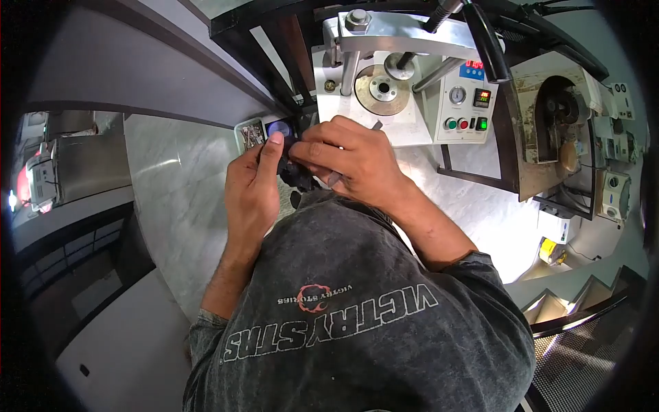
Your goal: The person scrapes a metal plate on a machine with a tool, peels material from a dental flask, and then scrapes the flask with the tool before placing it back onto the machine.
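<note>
Close in front of the body, my left hand (255,184) grips a black object (294,173) with the thumb extended along its upper side. My right hand (355,159) is closed at the right side of the same black object, its fingertips touching it. A thin grey tool (335,180) passes through the right hand, one end showing above the fingers. The black object's exact shape is hidden by the fingers. Just beyond the hands is a white press machine (329,103) with a round metal disc (371,101) on its bed.
The control panel (464,103) has lit displays and buttons, with a black lever handle (489,44) above. A small tray (251,134) of metal pieces lies beyond the left hand. An open-fronted machine (527,123) stands at right; a dark frame runs at upper left.
</note>
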